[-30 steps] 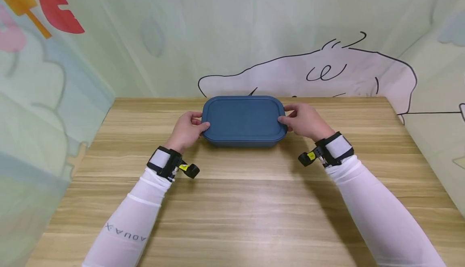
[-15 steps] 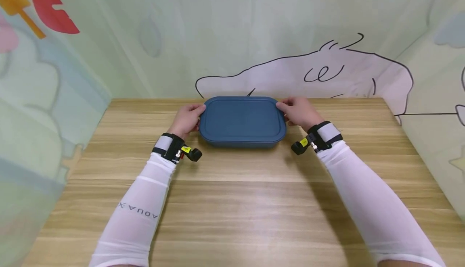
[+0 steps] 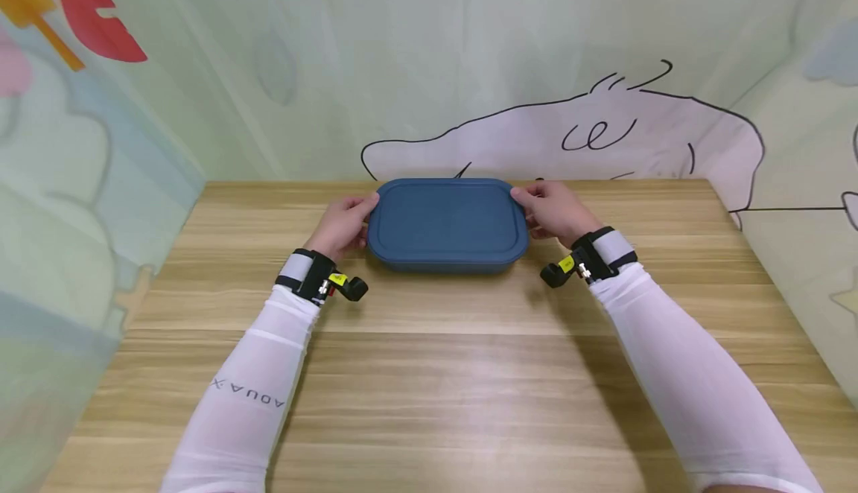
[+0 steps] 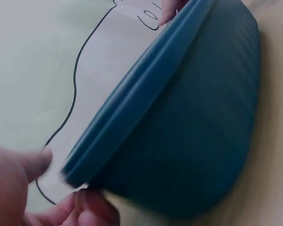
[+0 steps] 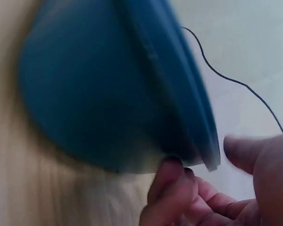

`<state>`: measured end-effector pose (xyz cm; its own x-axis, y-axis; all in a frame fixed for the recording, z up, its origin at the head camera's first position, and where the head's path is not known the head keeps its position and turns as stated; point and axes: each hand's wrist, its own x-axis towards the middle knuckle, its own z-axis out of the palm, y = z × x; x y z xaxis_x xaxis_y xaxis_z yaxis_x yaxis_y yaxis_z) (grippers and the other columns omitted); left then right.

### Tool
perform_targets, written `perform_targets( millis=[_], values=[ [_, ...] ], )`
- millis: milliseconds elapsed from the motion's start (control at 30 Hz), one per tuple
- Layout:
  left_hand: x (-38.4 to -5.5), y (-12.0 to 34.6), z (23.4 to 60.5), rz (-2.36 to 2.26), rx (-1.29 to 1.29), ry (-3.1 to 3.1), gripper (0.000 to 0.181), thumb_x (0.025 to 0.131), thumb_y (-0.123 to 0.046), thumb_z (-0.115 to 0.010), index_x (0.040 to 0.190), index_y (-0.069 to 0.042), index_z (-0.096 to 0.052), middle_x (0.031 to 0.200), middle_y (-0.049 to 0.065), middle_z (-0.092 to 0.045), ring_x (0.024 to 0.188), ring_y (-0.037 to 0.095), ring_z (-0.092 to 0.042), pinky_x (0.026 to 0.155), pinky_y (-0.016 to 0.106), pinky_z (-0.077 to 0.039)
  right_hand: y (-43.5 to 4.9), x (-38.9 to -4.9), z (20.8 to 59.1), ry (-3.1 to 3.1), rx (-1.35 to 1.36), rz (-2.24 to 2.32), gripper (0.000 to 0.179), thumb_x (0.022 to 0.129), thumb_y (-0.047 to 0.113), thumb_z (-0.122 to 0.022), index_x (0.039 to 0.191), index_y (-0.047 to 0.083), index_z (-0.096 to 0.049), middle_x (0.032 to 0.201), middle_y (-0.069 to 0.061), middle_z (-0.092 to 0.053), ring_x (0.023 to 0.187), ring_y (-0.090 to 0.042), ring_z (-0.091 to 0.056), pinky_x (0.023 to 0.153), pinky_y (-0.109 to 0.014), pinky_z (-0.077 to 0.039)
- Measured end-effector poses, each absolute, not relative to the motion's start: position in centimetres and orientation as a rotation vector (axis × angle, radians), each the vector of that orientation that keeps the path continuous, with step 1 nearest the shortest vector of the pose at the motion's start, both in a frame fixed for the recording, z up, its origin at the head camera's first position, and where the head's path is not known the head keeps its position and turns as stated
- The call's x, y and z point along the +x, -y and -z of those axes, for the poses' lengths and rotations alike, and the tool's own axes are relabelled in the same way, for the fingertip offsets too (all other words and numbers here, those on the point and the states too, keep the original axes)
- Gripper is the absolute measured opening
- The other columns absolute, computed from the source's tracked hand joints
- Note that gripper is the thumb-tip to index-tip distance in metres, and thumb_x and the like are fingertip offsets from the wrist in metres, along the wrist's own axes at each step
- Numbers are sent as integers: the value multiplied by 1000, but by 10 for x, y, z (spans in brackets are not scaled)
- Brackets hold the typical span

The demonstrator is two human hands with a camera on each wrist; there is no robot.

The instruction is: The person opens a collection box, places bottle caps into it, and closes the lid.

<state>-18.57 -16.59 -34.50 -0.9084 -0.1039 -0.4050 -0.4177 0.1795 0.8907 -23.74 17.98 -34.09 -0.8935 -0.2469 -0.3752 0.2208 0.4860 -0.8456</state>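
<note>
A blue rectangular food container (image 3: 445, 266) with rounded corners stands on the table, its blue lid (image 3: 449, 219) on top. My left hand (image 3: 338, 225) holds the lid at its left end, thumb near the far corner and fingers curled below the rim. At the opposite end, my right hand (image 3: 558, 212) holds it in much the same way. The left wrist view shows the left fingertips (image 4: 96, 207) touching under the lid's edge, the thumb a little apart from it. In the right wrist view, the right fingers (image 5: 172, 188) reach beneath the rim. The container's inside is hidden.
The wooden table (image 3: 442, 381) ends at its back edge just behind the container. A pale printed curtain (image 3: 402, 53) hangs behind and along both sides. Each wrist wears a black strap with a small camera (image 3: 353, 288).
Both hands have shifted along the lid's ends toward its far corners, thumbs moving from the middle of the ends to the corners. The container stays in place. Over the last half second little has moved.
</note>
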Motion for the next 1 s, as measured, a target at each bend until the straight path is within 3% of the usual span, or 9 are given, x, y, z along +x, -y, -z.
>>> perform_targets(
  millis=[133, 300, 600, 1000],
  values=[
    [-169, 177, 346, -1800, -423, -2099, 57, 86, -48, -61, 122, -6, -50, 92, 5, -55, 61, 14, -58, 52, 20, -47, -190, -221, 342, -2218, -39, 1365, 56, 88, 51, -56, 122, 7, -48, 91, -6, -58, 78, -21, -63, 70, -37, -55],
    [-149, 182, 343, -1790, -284, -2023, 53, 85, -30, -69, 125, -5, -45, 88, 5, -65, 73, 17, -66, 62, 23, -53, -199, -203, 340, -2076, -82, 1440, 56, 87, 39, -64, 126, 5, -41, 91, -11, -62, 75, -25, -65, 70, -39, -56],
    [-143, 174, 341, -1840, -279, -2012, 52, 88, -17, -66, 129, -1, -39, 91, 8, -60, 70, 15, -64, 65, 22, -53, -197, -196, 341, -2019, -113, 1532, 43, 91, 22, -61, 121, -1, -40, 87, -13, -62, 69, -21, -63, 71, -37, -57],
    [-140, 180, 337, -1769, -242, -1919, 47, 88, -15, -64, 125, -3, -37, 83, 7, -63, 67, 16, -65, 63, 24, -54, -199, -197, 337, -1987, -154, 1414, 48, 90, 26, -63, 122, -1, -39, 86, -15, -64, 70, -21, -65, 77, -45, -56]
  ],
)
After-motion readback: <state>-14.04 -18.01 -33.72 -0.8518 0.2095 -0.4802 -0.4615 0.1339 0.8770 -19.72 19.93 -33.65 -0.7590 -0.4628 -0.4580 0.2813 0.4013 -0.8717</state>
